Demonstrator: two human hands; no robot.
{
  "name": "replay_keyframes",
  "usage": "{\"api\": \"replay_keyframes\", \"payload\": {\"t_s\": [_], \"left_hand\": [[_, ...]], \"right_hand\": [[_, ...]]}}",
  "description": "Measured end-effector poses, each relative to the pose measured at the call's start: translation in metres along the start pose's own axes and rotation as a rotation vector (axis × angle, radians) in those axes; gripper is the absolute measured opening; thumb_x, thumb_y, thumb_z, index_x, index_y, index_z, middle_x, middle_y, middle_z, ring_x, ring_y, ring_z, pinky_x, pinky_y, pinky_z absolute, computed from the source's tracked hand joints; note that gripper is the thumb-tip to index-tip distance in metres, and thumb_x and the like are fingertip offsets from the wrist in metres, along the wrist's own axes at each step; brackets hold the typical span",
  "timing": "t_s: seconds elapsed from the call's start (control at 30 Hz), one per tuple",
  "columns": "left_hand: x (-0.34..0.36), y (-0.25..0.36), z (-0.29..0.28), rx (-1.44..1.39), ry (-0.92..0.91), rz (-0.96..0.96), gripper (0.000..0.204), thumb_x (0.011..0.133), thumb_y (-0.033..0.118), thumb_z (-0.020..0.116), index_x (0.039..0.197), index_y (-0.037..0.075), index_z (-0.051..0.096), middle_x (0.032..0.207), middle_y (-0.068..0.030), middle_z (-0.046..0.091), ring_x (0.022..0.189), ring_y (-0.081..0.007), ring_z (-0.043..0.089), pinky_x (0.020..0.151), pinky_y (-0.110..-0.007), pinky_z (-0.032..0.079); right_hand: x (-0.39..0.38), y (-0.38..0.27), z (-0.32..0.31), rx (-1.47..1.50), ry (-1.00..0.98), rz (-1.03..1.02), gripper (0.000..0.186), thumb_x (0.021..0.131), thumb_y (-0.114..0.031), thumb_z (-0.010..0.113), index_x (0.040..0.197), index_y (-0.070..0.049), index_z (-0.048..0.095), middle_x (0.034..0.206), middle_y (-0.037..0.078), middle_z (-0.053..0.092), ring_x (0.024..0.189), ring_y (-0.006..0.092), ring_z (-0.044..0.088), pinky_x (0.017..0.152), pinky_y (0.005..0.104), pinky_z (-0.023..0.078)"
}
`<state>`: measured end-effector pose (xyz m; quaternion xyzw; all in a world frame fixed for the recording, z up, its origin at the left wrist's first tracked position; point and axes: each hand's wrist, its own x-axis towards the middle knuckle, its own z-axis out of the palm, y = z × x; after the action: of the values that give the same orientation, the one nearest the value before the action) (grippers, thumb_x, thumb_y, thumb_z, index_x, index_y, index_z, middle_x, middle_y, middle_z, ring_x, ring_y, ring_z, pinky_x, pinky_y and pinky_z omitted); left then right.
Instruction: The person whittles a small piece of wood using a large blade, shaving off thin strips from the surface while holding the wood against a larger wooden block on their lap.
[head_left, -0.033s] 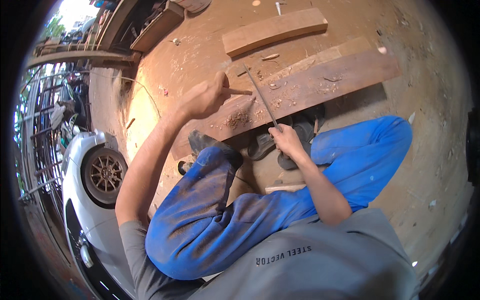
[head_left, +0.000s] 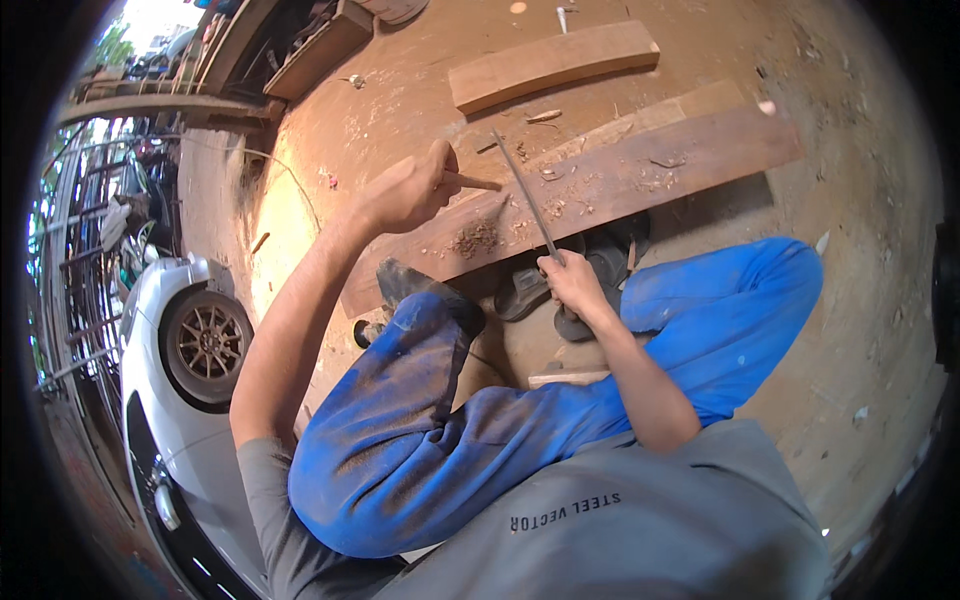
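The left hand [head_left: 405, 190] is closed around a short wooden handle [head_left: 472, 182], and the handle's free end points to the right, toward the blade. The right hand [head_left: 572, 280] is closed around the near end of a long thin metal blade [head_left: 525, 195]. This blade runs from the right hand away and a little to the left, and it crosses over the long wooden plank [head_left: 640, 170]. Its far end stands just beside the tip of the handle, but I cannot tell if the two touch.

The plank lies on the dirt floor [head_left: 860, 300] in front of the person, from near left to far right. On it, under the blade, there is a small heap of brown shavings [head_left: 476, 238], and more chips lie along its surface. Farther away a shorter, lighter board [head_left: 552, 63] lies on the floor, apart from the plank.

Near the plank, the person's feet in dark sandals [head_left: 520, 290] rest on the floor, and the legs are in blue trousers [head_left: 440, 430]. At the far left side a white car [head_left: 160, 320] with its wheel [head_left: 207, 345] is standing.
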<state>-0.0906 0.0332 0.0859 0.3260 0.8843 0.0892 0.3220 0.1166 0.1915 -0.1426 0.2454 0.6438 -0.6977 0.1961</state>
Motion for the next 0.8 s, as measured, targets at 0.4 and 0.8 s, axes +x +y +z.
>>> {"api": "replay_keyframes", "payload": {"t_s": [0.4,0.8], "left_hand": [[-0.019,-0.059,0.071,-0.083,0.369,-0.077,0.026,0.094,0.017,0.069,0.111,0.003,0.053,0.092,-0.0237,0.070,0.094,-0.0459,0.067,0.077,-0.052,0.050],[-0.021,-0.017,0.086,0.092,0.321,-0.039,0.026,0.100,0.028,0.064,0.104,0.003,0.058,0.086,-0.0243,0.069,0.086,-0.0467,0.067,0.073,-0.055,0.051]], "right_hand": [[-0.006,-0.007,0.005,0.252,-0.043,0.099,0.034,0.099,-0.033,0.065,0.081,-0.005,0.058,0.061,0.000,0.053,0.045,0.0115,0.050,0.042,0.0300,0.043],[-0.038,-0.041,0.007,0.217,-0.047,0.078,0.045,0.101,-0.040,0.062,0.076,-0.004,0.057,0.058,0.004,0.054,0.047,0.0144,0.054,0.045,0.0334,0.043]]}}
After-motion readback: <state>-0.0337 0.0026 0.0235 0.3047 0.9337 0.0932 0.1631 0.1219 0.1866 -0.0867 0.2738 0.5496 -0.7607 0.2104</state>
